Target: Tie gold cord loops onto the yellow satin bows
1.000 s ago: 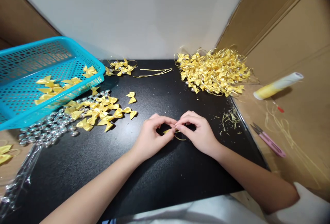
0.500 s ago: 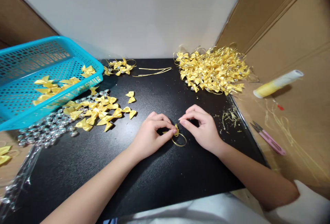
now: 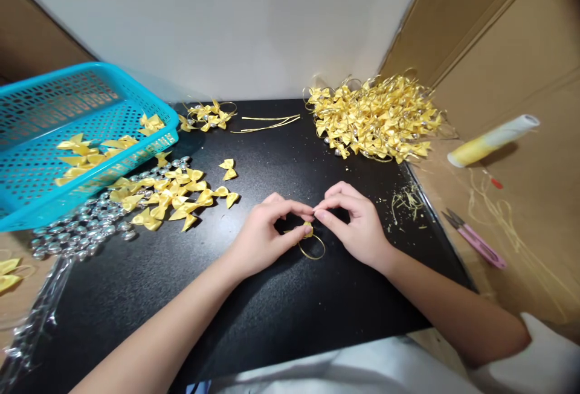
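Between my hands is a small yellow ribbon bow (image 3: 309, 230), partly covered by fingers, with a loop of thin gold cord (image 3: 312, 257) lying below it on the black tabletop. My left hand (image 3: 267, 234) pinches the bow, thumb at its near side and index finger stretched over the top. My right hand (image 3: 351, 219) has its thumb and index finger pressed together just right of the bow, meeting the left index fingertip. What the right fingertips pinch is too small to make out; it looks like a cord end.
At left, a blue basket (image 3: 97, 182) holds yellow bows, near loose bows (image 3: 183, 194) and silver beads (image 3: 86, 228). Finished-looking bows with loops (image 3: 376, 119) are heaped at the back right. Pink thread snips (image 3: 480, 246) and a yellow-white roll (image 3: 493, 140) lie right. Cut cords (image 3: 270, 123) lie behind.
My left index finger has stretched out to the right and now meets the right fingertips above the bow. The bow shows less than before; the loop has shifted very slightly.
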